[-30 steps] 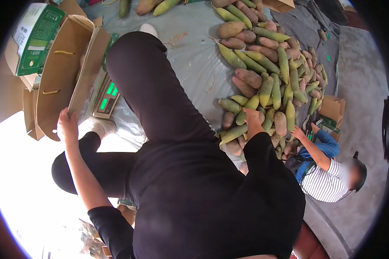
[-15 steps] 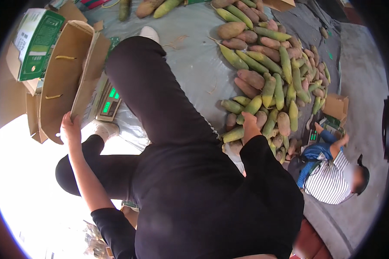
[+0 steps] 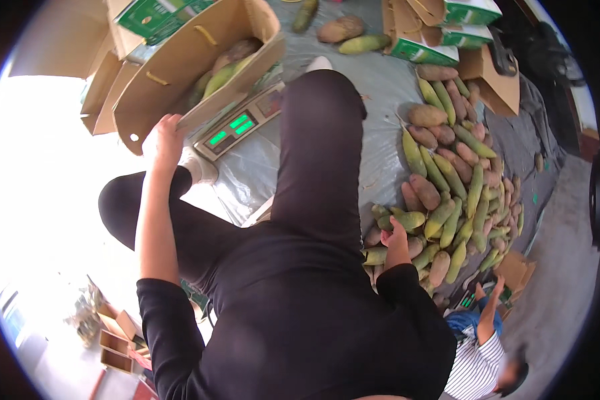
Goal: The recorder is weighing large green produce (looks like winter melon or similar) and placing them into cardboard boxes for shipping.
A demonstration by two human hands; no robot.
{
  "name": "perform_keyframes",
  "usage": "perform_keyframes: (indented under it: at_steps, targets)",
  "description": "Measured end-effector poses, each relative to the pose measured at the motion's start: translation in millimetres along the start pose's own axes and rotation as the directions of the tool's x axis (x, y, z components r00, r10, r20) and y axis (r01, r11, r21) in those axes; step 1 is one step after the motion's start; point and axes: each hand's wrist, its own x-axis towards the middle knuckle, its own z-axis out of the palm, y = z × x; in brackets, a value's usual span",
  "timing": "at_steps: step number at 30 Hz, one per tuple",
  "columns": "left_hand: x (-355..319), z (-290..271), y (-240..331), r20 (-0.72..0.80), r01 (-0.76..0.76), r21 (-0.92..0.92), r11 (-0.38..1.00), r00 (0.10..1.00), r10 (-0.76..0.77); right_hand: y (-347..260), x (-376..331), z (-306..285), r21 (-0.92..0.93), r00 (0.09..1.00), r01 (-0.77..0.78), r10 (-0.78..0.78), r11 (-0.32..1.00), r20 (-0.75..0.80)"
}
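My left hand is closed on the near edge of an open cardboard box with yellow cord handles. Inside the box lie green radishes and brownish-red roots. The box rests on or against a digital scale with lit green displays; its underside is hidden. At the near edge of a large heap, my right hand has its fingers around a green radish. More green radishes and brownish-red roots are piled beyond it.
Green-and-white cartons stand at the far right, and another green carton at the far left. Loose roots lie on the plastic sheet. A co-worker in a striped shirt sits at lower right by another box.
The view has turned left, so the scene has shifted right and the box's contents now show. My right hand has closed on a green radish; my left hand stays on the box edge.
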Motion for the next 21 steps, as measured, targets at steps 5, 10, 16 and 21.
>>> perform_keyframes:
  at_steps: [5,10,16,21]
  targets:
    - [2.6,2.7,-4.8,0.047,0.096,0.164,0.982,0.993,-0.105,3.4,-16.3,34.2,-0.045,0.973,0.103,-0.091,0.994,0.214]
    - [2.3,-12.5,18.9,0.104,0.108,0.242,0.964,0.985,-0.136,-22.7,-73.7,80.2,-0.342,0.802,0.526,-0.321,0.779,0.504]
    - [-2.8,-15.3,19.9,0.071,0.105,0.226,0.968,0.990,-0.124,-80.7,-215.6,167.4,-0.139,0.219,0.974,-0.575,0.179,0.788]
    - [-2.2,-15.3,16.9,0.083,0.113,0.240,0.964,0.987,-0.136,-117.9,-350.8,233.0,0.019,-0.316,0.827,-0.436,-0.562,0.843]
